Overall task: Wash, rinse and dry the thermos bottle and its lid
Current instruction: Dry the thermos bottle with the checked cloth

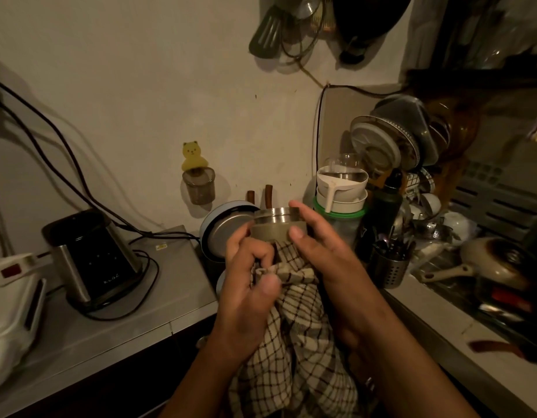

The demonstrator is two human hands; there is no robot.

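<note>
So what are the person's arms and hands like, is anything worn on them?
Both forearms are bare, with no sleeves or gloves in view. The left hand and right hand show no rings or watch; lower down, the picture is too dark to tell.

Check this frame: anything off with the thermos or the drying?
Nothing odd. Both hands, left and right, hold the thermos bottle upright, wrapped below in the checked cloth. No lid on it; no spill visible.

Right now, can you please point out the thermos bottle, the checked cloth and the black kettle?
thermos bottle [277,229]: head view, olive body under the steel neck.
checked cloth [297,336]: head view, hanging middle fold.
black kettle [105,263]: head view, dark front panel.
</note>
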